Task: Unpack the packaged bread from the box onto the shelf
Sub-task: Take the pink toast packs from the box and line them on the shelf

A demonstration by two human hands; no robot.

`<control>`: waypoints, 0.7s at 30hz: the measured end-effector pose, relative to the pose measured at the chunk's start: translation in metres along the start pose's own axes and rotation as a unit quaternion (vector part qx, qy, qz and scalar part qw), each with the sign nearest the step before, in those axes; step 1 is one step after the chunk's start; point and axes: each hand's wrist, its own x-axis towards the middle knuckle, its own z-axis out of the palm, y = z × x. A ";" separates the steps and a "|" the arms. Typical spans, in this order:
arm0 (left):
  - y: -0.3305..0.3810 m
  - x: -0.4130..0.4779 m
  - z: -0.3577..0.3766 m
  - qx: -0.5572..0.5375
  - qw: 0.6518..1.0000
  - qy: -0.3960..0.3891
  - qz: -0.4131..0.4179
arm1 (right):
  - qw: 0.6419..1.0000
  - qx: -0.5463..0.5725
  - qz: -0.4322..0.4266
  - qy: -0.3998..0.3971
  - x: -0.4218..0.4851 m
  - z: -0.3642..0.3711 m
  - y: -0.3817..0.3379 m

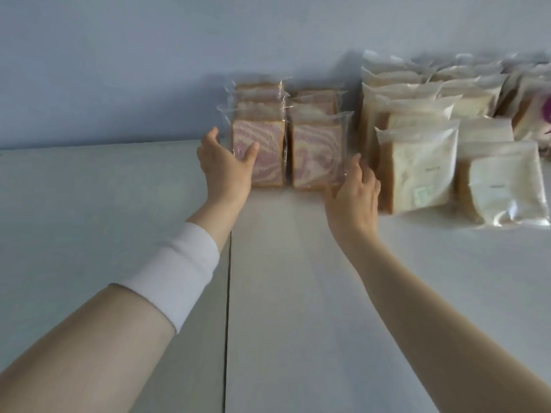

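Two rows of clear-wrapped pink-swirl bread stand on the white shelf (298, 263) against the wall. My left hand (225, 163) is spread open at the left side of the front left swirl pack (268, 150), thumb resting on its face. My right hand (354, 189) is open at the lower right corner of the front right swirl pack (316, 156), fingertips touching its wrapper. Neither hand grips a pack. The box is out of view.
Several white bread packs (417, 168) stand in rows right of my right hand, reaching the frame's right edge. A purple-marked pack (536, 114) sits far right. A dark seam (228, 308) splits the shelf surface; the pale wall (149, 70) rises behind.
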 end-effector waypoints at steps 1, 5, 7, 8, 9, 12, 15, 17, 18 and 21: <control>0.003 -0.011 -0.009 0.032 0.999 0.001 0.036 | 0.999 -0.020 -0.032 0.000 -0.013 -0.009 0.001; 0.025 -0.071 -0.032 0.180 0.931 -0.097 0.301 | 0.986 -0.097 -0.133 0.033 -0.074 -0.052 0.020; 0.045 -0.106 -0.026 0.249 0.851 -0.216 0.408 | 0.980 -0.153 -0.115 0.060 -0.101 -0.081 0.043; 0.058 -0.126 -0.019 0.273 0.816 -0.263 0.436 | 0.977 -0.185 -0.092 0.062 -0.114 -0.098 0.056; 0.071 -0.147 -0.010 0.288 0.790 -0.294 0.454 | 0.973 -0.215 -0.063 0.059 -0.126 -0.116 0.071; 0.111 -0.216 0.027 0.322 0.730 -0.339 0.499 | 0.961 -0.272 0.042 0.033 -0.164 -0.174 0.126; 0.153 -0.302 0.071 0.334 0.671 -0.367 0.551 | 0.945 -0.296 0.130 0.041 -0.211 -0.235 0.192; 0.176 -0.370 0.102 0.326 0.630 -0.385 0.590 | 0.934 -0.304 0.183 0.042 -0.248 -0.273 0.242; 0.185 -0.407 0.117 0.323 0.609 -0.395 0.608 | 0.927 -0.309 0.208 0.044 -0.269 -0.289 0.269; 0.197 -0.518 0.162 0.326 0.546 -0.425 0.644 | 0.899 -0.322 0.294 0.042 -0.336 -0.327 0.352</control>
